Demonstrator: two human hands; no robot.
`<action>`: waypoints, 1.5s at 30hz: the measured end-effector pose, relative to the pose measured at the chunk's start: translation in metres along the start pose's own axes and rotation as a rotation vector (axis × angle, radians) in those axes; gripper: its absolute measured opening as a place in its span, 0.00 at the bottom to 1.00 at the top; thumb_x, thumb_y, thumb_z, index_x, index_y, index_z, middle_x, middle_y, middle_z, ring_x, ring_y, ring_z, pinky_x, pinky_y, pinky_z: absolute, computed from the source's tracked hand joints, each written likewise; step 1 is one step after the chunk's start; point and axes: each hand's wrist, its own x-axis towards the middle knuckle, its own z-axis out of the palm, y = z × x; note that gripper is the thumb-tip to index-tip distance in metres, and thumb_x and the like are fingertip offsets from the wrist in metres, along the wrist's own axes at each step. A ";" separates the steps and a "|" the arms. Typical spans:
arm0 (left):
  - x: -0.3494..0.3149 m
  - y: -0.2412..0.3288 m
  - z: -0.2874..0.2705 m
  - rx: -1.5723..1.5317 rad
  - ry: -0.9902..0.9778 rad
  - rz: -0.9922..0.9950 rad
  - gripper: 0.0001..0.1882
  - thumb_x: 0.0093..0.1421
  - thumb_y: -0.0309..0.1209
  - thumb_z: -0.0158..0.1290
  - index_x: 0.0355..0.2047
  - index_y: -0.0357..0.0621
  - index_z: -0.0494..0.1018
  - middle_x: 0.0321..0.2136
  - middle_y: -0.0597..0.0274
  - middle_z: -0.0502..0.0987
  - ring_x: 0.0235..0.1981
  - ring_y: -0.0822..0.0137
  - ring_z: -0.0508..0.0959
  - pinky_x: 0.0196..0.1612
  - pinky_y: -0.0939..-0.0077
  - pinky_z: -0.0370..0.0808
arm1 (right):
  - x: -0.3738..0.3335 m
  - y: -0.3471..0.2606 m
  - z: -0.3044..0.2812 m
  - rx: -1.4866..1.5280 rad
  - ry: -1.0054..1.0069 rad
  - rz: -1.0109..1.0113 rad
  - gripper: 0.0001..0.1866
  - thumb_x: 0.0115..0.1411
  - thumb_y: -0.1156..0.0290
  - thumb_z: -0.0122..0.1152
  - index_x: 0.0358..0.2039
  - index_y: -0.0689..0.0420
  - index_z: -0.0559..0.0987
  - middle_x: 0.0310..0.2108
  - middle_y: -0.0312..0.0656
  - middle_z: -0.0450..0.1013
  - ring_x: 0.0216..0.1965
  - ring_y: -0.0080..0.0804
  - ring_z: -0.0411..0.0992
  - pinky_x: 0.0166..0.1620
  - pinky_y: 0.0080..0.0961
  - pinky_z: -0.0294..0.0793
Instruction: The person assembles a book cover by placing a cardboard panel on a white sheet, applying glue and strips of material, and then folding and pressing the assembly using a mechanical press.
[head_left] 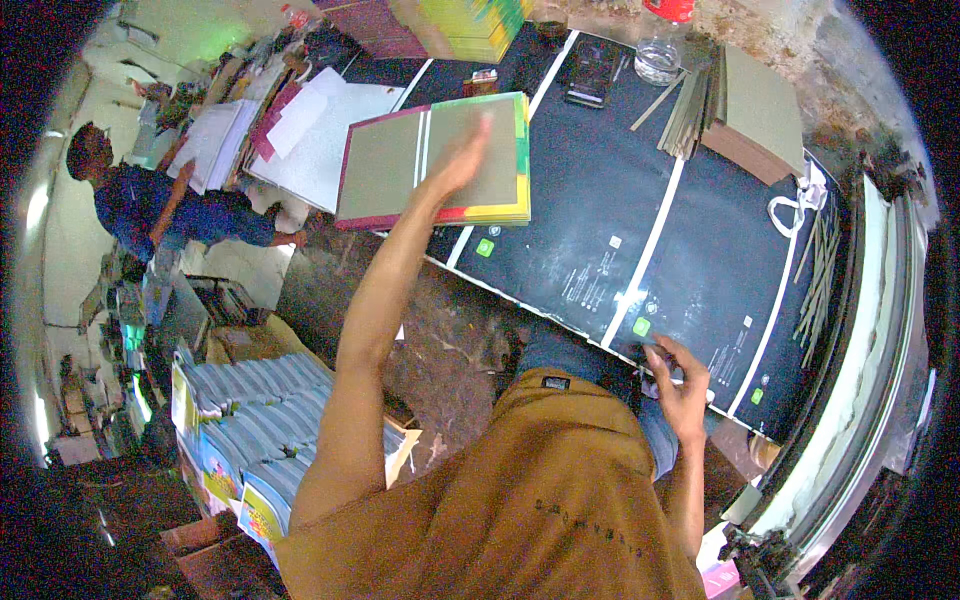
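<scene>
My left hand reaches out over a stack of book covers at the left part of the table. The top cover shows its inner side, with grey-brown boards, two white strips in the middle and folded-over coloured edges. The fingers are stretched out, slightly blurred at the tips, and seem to rest on the right-hand board. Near the table's front edge, my right hand hangs with loosely bent fingers, thumb and forefinger apart. Nothing shows in it.
A black-covered table with white stripes lies ahead. On it are a phone, a bottle, a stack of grey boards and thin strips. Bundled booklets stand at lower left. Another person is at far left.
</scene>
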 end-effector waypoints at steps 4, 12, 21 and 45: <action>-0.017 -0.103 -0.027 0.715 0.333 0.152 0.37 0.75 0.53 0.37 0.69 0.30 0.59 0.69 0.31 0.57 0.71 0.37 0.57 0.74 0.51 0.50 | -0.027 0.017 -0.024 0.022 0.054 0.119 0.13 0.66 0.69 0.65 0.47 0.64 0.84 0.40 0.44 0.84 0.41 0.27 0.79 0.49 0.28 0.76; -0.029 -0.138 -0.022 1.708 -0.041 0.338 0.27 0.66 0.38 0.50 0.64 0.46 0.69 0.68 0.44 0.64 0.70 0.40 0.60 0.73 0.45 0.53 | -0.187 0.060 -0.066 -0.056 0.130 0.561 0.13 0.66 0.69 0.63 0.49 0.59 0.84 0.42 0.45 0.84 0.40 0.21 0.78 0.41 0.26 0.76; -0.003 -0.094 -0.107 0.559 0.419 0.278 0.26 0.72 0.38 0.42 0.68 0.47 0.66 0.67 0.48 0.67 0.70 0.46 0.62 0.72 0.49 0.59 | -0.421 0.222 -0.171 -0.154 0.153 1.225 0.22 0.58 0.64 0.71 0.48 0.65 0.80 0.35 0.52 0.83 0.26 0.43 0.83 0.28 0.38 0.81; 0.026 0.106 -0.070 0.037 0.024 0.443 0.27 0.77 0.40 0.40 0.69 0.35 0.62 0.64 0.49 0.72 0.66 0.58 0.69 0.71 0.62 0.62 | -0.517 0.151 -0.522 -1.570 1.190 0.680 0.19 0.70 0.60 0.49 0.55 0.56 0.75 0.40 0.60 0.79 0.40 0.64 0.78 0.42 0.59 0.75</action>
